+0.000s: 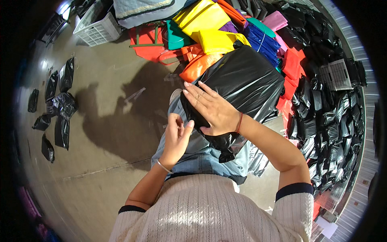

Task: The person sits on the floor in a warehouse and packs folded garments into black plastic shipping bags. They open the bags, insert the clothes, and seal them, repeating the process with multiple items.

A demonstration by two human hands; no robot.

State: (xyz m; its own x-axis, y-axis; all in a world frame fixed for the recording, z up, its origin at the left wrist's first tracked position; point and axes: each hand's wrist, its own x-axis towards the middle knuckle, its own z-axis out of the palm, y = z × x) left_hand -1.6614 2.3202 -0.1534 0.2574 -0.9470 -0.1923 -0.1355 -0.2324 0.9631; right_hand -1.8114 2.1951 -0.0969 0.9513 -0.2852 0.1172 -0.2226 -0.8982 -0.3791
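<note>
A large black plastic package [246, 74] rests across my lap, its film wrinkled and gathered into a loose bunch at the near end. My right hand [213, 109] lies flat on its near left part, fingers stretched toward the far left edge. Just beside that edge is my left hand [177, 135], fingers curled and thumb raised toward the film. Whether the left fingers pinch anything is hidden. Under the package show my light blue jeans [193, 161].
Folded bags in yellow [205, 20], orange and blue pile up beyond the package. Many black parcels [334, 129] line the right side, with a white crate [336, 74] among them. Several black parcels [60, 105] lie on the floor at left. Another white crate [98, 30] stands far left.
</note>
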